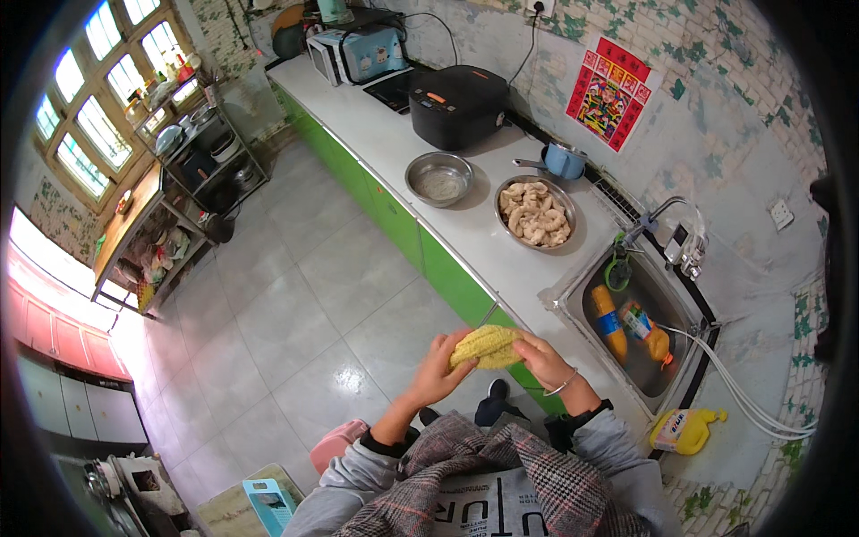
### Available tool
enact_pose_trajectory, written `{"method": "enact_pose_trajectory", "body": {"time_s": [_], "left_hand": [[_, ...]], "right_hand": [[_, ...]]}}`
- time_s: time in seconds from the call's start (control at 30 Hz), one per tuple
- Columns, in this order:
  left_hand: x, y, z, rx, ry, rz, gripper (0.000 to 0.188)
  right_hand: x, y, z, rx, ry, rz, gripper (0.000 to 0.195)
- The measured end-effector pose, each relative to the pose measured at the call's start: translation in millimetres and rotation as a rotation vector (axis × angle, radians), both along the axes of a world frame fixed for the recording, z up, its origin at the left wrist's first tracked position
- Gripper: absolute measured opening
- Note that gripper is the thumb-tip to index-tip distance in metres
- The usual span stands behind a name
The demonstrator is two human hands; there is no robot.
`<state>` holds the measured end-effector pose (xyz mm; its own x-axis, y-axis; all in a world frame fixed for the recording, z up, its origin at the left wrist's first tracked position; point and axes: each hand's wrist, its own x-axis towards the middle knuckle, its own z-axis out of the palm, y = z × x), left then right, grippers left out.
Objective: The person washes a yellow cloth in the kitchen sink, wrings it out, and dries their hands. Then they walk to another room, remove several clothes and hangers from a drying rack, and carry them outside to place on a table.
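A folded yellow cloth (488,346) is held up in front of my body, over the counter's front edge. My left hand (439,366) grips its left end, thumb along the lower side. At the other end my right hand (542,362), with a bangle on the wrist, pinches the cloth. Beyond the hands, a steel bowl of pale, lumpy food pieces (535,213) stands on the white countertop (470,252). Beside it sits another steel bowl (439,179) with a whitish layer at its bottom.
The steel sink (644,382) at right holds two orange bottles (609,325) under a faucet (654,218). A yellow jug (686,431) lies beyond its near corner. A black cooker (459,107) and a blue pot (565,161) stand toward the wall. A pink stool (335,443) is behind my left arm.
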<state>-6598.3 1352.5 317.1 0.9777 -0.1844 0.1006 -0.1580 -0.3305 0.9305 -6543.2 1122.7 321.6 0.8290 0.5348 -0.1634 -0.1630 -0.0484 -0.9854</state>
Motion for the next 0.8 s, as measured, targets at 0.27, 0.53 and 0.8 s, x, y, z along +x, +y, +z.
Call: {"method": "enact_pose_trajectory", "body": {"time_s": [0.27, 0.53, 0.8], "left_hand": [[-18, 38, 52, 0.299, 0.011, 0.264, 0.021], [-10, 36, 65, -0.619, 0.380, 0.332, 0.021], [-5, 37, 18, -0.199, 0.269, 0.307, 0.044]], "right_hand": [[26, 42, 41, 0.001, -0.228, 0.000, 0.022], [38, 46, 54, 0.063, 0.007, 0.130, 0.024], [26, 58, 89, 0.506, 0.424, 0.111, 0.037]]}}
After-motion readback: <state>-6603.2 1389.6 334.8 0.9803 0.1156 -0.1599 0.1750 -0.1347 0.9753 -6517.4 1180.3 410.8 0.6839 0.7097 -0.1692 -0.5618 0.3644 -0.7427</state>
